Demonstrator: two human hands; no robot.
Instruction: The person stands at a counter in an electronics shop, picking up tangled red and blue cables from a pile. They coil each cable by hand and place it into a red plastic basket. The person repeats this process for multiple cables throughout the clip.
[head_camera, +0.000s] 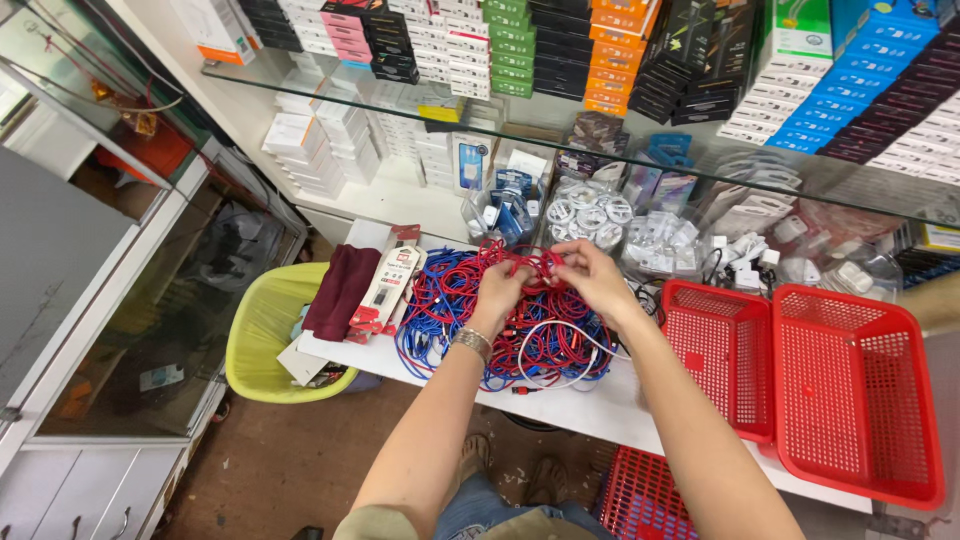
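Observation:
A tangled pile of red, blue and white cables (455, 310) lies on the white table (600, 405). My left hand (497, 292), with a metal bracelet on its wrist, and my right hand (590, 275) are both over the pile. Together they grip a coiled red cable (532, 262) between the fingers, lifted slightly above the heap. The hands are close together, almost touching.
Two red plastic baskets (725, 345) (860, 390) stand on the table at the right; a third (640, 495) sits below. A yellow bin (260, 345), a maroon cloth (340, 290) and flat red-white packages (390, 285) are at the left. Shelves of stacked boxes and bagged white chargers (655, 245) rise behind.

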